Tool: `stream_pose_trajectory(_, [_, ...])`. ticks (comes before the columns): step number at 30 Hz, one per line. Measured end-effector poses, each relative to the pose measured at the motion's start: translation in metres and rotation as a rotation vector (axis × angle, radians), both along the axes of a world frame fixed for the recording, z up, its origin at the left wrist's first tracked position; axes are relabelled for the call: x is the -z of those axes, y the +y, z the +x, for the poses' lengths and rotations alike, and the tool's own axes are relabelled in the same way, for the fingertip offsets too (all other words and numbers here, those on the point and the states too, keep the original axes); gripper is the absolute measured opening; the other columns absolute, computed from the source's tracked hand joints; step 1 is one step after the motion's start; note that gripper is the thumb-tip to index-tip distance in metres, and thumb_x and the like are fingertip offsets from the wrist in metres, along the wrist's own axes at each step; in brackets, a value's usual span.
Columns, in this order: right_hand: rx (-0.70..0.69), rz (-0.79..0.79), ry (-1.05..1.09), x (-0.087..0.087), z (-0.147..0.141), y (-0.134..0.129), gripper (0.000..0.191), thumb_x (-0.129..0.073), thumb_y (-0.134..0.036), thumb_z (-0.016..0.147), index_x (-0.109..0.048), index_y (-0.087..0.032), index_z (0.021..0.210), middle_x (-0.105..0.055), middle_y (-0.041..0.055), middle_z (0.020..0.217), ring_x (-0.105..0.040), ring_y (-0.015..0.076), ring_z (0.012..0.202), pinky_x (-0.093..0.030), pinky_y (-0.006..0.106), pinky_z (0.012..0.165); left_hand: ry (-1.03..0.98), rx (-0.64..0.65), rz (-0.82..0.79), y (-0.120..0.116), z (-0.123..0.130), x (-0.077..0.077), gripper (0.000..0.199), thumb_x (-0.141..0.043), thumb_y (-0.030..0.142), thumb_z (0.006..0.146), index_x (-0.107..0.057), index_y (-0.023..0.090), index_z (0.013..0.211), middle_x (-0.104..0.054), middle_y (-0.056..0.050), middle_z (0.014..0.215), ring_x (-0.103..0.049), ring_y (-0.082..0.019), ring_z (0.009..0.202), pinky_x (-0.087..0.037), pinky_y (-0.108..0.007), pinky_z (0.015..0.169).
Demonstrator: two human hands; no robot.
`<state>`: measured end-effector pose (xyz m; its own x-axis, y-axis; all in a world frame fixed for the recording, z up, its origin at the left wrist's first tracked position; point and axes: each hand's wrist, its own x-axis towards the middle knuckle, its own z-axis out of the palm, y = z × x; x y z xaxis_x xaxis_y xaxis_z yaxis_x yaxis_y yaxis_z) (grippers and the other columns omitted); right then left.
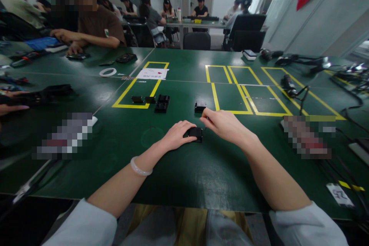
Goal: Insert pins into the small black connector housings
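My left hand (177, 135) is closed around the side of a small black block (196, 133) that rests on the green table, thumb in front and fingers behind. Just right of and above the block, my right hand (223, 125) is in a pinch; something thin and dark may show at its fingertips, too small to name. Behind the hands sits another small black block (200, 107) with a pale top edge. To the left are a black compartmented holder (162, 103) and two thin upright black pieces (137, 100).
Yellow tape rectangles (233, 112) mark the green table (178, 184). A paper sheet (152, 73) and a white tape ring (107, 72) lie at the back left. Blurred devices flank me, with cables on the right. A co-worker (99, 27) sits across the table at left.
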<state>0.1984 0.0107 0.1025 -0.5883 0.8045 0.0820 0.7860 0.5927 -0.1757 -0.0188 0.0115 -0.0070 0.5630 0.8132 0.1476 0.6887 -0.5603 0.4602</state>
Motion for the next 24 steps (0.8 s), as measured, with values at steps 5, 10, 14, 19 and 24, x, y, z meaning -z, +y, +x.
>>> stream_pose_trajectory(5, [-0.002, -0.001, -0.020, 0.0012, 0.0022, 0.0014, 0.027, -0.034, -0.031, 0.101, -0.057, -0.019, 0.104, -0.070, 0.0060, 0.081, -0.060, 0.0167, 0.068, -0.023, 0.027, 0.058, -0.005, 0.002, 0.005, 0.0009, -0.0004, 0.0009, 0.040, -0.058, 0.051, 0.092, -0.056, 0.024, 0.122, -0.061, -0.007, 0.119, -0.056, -0.026, 0.107, -0.044, -0.040, 0.092])
stream_pose_trajectory(10, [-0.005, 0.007, 0.007, 0.0003, 0.0039, -0.0001, 0.025, -0.036, -0.026, 0.099, -0.056, -0.018, 0.111, -0.071, 0.0065, 0.087, -0.060, 0.0164, 0.070, -0.025, 0.027, 0.059, -0.002, -0.001, 0.000, 0.0006, -0.0003, 0.0003, 0.040, -0.058, 0.051, 0.092, -0.056, 0.024, 0.122, -0.061, -0.007, 0.119, -0.056, -0.026, 0.107, -0.044, -0.040, 0.092])
stream_pose_trajectory(14, [0.001, 0.013, 0.020, -0.0008, 0.0034, -0.0006, 0.025, -0.036, -0.025, 0.098, -0.055, -0.018, 0.112, -0.071, 0.0062, 0.088, -0.060, 0.0160, 0.071, -0.025, 0.027, 0.060, -0.002, 0.004, 0.002, 0.0010, -0.0005, 0.0015, 0.040, -0.058, 0.051, 0.092, -0.056, 0.023, 0.122, -0.061, -0.007, 0.119, -0.055, -0.026, 0.108, -0.044, -0.039, 0.093])
stream_pose_trajectory(19, [0.030, 0.010, -0.033, -0.0010, 0.0028, 0.0003, 0.028, -0.035, -0.035, 0.101, -0.057, -0.019, 0.106, -0.071, 0.0055, 0.083, -0.060, 0.0170, 0.070, -0.024, 0.026, 0.059, 0.002, 0.000, 0.000, 0.0014, -0.0003, 0.0014, 0.041, -0.058, 0.052, 0.092, -0.056, 0.024, 0.122, -0.061, -0.007, 0.119, -0.055, -0.026, 0.107, -0.044, -0.039, 0.092])
stream_pose_trajectory(24, [0.010, 0.003, -0.025, -0.0031, 0.0027, -0.0012, 0.024, -0.036, -0.028, 0.100, -0.056, -0.019, 0.108, -0.071, 0.0048, 0.085, -0.060, 0.0160, 0.070, -0.025, 0.026, 0.059, 0.003, -0.002, -0.008, 0.0005, -0.0001, -0.0005, 0.040, -0.058, 0.051, 0.092, -0.057, 0.024, 0.122, -0.061, -0.007, 0.118, -0.055, -0.026, 0.107, -0.044, -0.039, 0.092])
